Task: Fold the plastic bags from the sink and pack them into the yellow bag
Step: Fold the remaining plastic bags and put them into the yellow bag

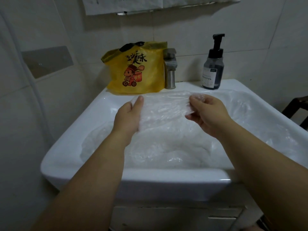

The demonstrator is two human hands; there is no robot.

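Observation:
A clear plastic bag [164,108] is stretched between my hands above the white sink [93,110]. My left hand [129,116] holds its left edge, thumb on top and fingers hidden under the film. My right hand [205,112] pinches the right edge with curled fingers. More crumpled clear bags [166,152] fill the basin below. The yellow bag [135,68], printed with a cartoon rider and black characters, stands upright on the sink's back ledge, left of the tap.
A metal tap [170,69] stands at the back of the sink, close beside the yellow bag. A dark pump soap bottle [213,64] stands at the back right. Tiled walls close in behind and at the left. A dark chair edge [298,105] shows at far right.

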